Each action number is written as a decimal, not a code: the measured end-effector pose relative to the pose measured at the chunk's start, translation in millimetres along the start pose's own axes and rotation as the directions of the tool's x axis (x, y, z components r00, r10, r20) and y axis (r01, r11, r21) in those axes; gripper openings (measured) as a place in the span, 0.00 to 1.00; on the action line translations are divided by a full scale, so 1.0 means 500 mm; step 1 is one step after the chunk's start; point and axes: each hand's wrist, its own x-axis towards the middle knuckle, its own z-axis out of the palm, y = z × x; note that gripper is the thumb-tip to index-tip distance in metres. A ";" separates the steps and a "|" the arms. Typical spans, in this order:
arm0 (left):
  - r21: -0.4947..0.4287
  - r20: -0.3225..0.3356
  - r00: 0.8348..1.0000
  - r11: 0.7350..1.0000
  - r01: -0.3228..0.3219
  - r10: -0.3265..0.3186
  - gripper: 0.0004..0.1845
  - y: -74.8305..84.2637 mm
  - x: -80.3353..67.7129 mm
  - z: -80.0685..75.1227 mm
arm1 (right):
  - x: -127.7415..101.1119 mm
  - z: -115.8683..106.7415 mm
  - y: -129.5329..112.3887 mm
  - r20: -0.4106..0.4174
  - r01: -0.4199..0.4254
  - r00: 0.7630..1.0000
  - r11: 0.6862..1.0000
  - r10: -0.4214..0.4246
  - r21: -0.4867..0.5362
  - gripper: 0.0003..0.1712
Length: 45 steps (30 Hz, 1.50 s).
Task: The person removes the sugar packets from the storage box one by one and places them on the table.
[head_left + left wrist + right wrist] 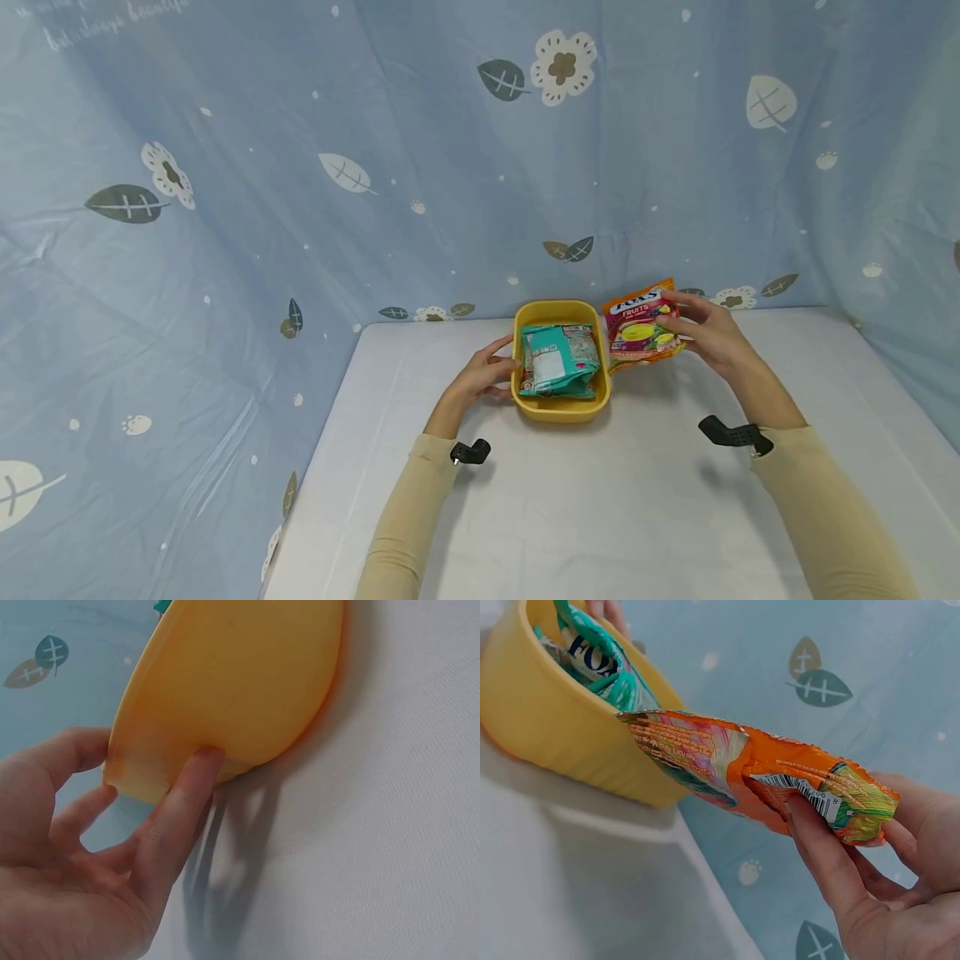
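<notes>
1. Right hand: grip is a pinch on the orange candy bag, fingers under the barcode side, thumb side hidden behind the bag. The bag sits off the desk, tilted, just beside the right wall of the yellow tub; in the right wrist view its free end touches or nearly touches the rim, cannot tell which.

2. Left hand: fingers are straight and spread, thumb tip pressing the tub's outer left wall. No wrap around it; it works as a brace only.

3. Tub contents: a teal bag lies flat inside and fills most of the floor. Spare room looks small.

Procedure, judged from this layout, assuming the orange bag goes in w/ the teal one:
- Keep the pinch near the bag's end, approx. where it is now, so the free end leads.
- Raise the free end above the rim before moving left; a low pass would likely snag the wall and shove the tub.
- Keep the left thumb pressed on the wall to stop sliding.
- Lay the bag flat on top of the teal bag, not edge-on, else it may spring back out.
</notes>
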 end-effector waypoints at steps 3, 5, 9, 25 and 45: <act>0.008 -0.007 1.000 1.000 -0.003 0.003 0.35 0.001 0.001 -0.001 | 0.000 -0.001 0.004 0.003 -0.001 1.000 1.000 0.001 -0.004 0.42; 0.008 -0.009 1.000 1.000 -0.004 0.004 0.35 0.001 0.001 -0.001 | 0.000 -0.001 0.009 0.002 -0.005 1.000 1.000 0.005 -0.011 0.42; -0.001 0.007 1.000 1.000 0.002 -0.002 0.35 0.006 -0.003 0.000 | 0.003 -0.002 0.025 0.008 -0.022 1.000 1.000 0.022 -0.016 0.42; 0.010 -0.008 1.000 1.000 0.000 0.000 0.34 0.004 0.002 0.003 | 0.015 0.007 0.076 0.027 -0.075 0.997 0.996 0.077 -0.045 0.45; -0.009 0.002 1.000 1.000 0.007 -0.007 0.35 0.003 -0.005 0.001 | 0.027 0.020 0.114 0.006 -0.112 0.994 0.993 0.112 -0.029 0.43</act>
